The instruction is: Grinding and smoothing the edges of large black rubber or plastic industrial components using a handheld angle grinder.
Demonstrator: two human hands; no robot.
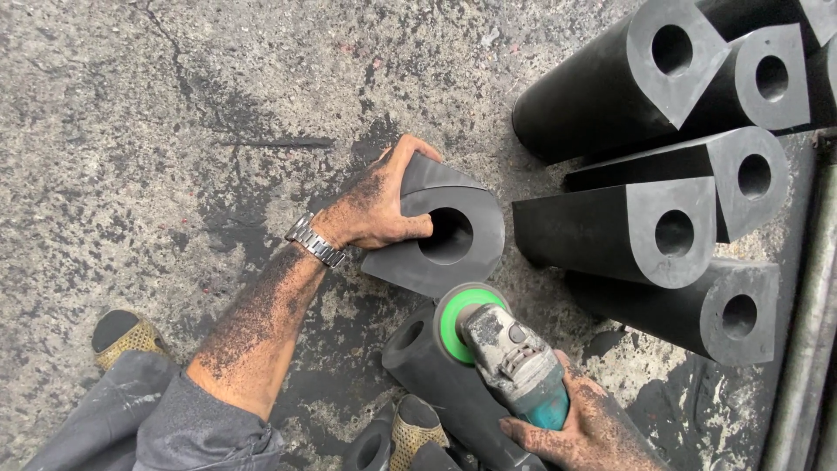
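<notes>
Rubber block (453, 235): black, D-shaped section w/ round bore thru centre, end face turned up toward cam. Sits on concrete floor (131, 113), centre of scene, tilted, near edge resting against a black rubber cylinder (436, 366) lying below it.

L hand (375, 205): dusted w/ black powder, fingers curled over far-left curved side of block, thumb on the face at bore rim. Gripping, not spread. Metal wristwatch (316, 240) on wrist; grey sleeve (200, 427) pushed up at elbow.

R hand (580, 427): wrapped closed round body of angle grinder (514, 358), teal housing, grey dusty head. Green-backed disc (462, 318) sits just near of block's lower edge; contact w/ block — cannot tell.

Near side: two mesh-toed shoes, one (126, 336) at left, one (414, 427) by the cylinder. More short black tube pieces (375, 449) at near edge.

Right/far right: stack of five similar D-section blocks (663, 227), bores facing cam, well apart from the held block. Metal bar (806, 305) runs along right edge.

Floor: rough, cracked, black dust stains round work area.
</notes>
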